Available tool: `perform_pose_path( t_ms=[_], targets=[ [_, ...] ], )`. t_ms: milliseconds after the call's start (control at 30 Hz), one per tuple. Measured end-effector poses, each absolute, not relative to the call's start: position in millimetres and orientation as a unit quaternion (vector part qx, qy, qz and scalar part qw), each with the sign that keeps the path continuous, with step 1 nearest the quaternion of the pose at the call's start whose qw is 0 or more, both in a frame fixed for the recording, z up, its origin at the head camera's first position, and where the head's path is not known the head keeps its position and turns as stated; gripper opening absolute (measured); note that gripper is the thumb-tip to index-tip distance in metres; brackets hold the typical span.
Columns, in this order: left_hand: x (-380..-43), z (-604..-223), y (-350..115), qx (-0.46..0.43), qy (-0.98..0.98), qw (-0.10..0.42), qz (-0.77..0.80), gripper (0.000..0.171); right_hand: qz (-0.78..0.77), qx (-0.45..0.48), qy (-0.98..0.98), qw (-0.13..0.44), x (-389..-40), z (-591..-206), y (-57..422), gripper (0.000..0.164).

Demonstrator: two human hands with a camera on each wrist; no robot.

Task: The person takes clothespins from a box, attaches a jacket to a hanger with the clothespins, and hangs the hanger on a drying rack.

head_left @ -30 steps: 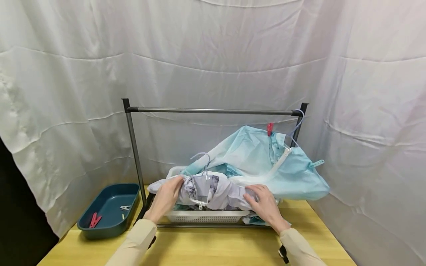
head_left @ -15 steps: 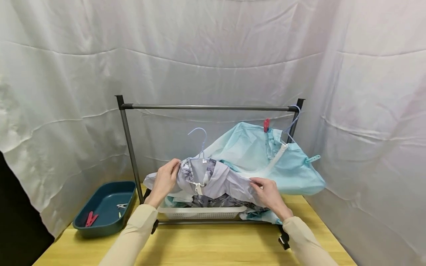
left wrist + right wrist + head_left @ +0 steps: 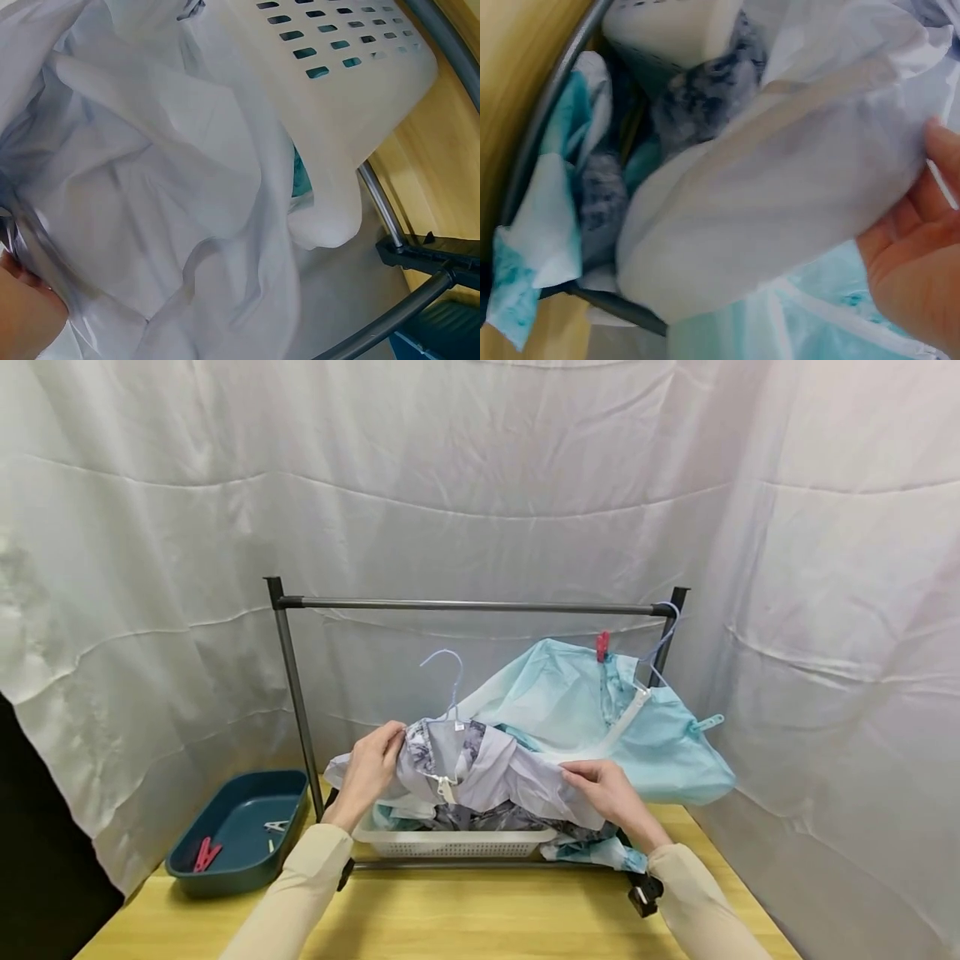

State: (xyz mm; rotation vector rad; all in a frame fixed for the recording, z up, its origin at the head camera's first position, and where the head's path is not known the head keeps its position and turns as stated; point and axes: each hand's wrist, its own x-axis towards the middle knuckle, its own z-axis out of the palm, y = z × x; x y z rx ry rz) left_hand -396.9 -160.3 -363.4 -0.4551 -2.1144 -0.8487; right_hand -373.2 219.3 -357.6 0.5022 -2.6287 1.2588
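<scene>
A pale lavender jacket (image 3: 491, 772) with a grey patterned collar lining and a front zip is held over the basket. Its light blue hanger (image 3: 455, 685) pokes out of the neck, hook upward, below the rack's bar and apart from it. My left hand (image 3: 369, 772) pinches the jacket near the shoulder beside the collar. On the other side, my right hand (image 3: 611, 792) pinches the fabric between thumb and fingers, also visible in the right wrist view as a hand (image 3: 922, 255) at the cloth's edge. The left wrist view shows only part of the left hand (image 3: 28, 307).
A metal rack (image 3: 472, 605) stands on the wooden table (image 3: 480, 914). An aqua jacket (image 3: 585, 718) hangs at its right end with a red clothespin (image 3: 602, 646). Below sits a white basket (image 3: 457, 843) with clothes. A dark teal tub (image 3: 240, 827) at left holds several clothespins.
Both hands have raised the lavender jacket off the basket's contents, and the hanger's hook has risen with it. Over the last half second the hands have barely moved.
</scene>
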Motion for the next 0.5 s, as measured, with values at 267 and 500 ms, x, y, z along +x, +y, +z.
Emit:
perform_pose_path(
  t_ms=[267, 500],
  targets=[
    [-395.6, -366.6, -158.3, -0.194, -0.829, 0.404, -0.335, 0.014, 0.397, 0.164, -0.901, 0.056, -372.1, -351.8, 220.4, 0.026],
    [-398.4, -365.4, -159.9, -0.199, -0.824, 0.407, -0.341, 0.013, 0.430, 0.115, -0.893, 0.068, -374.0, -357.3, 219.6, 0.024]
  ],
)
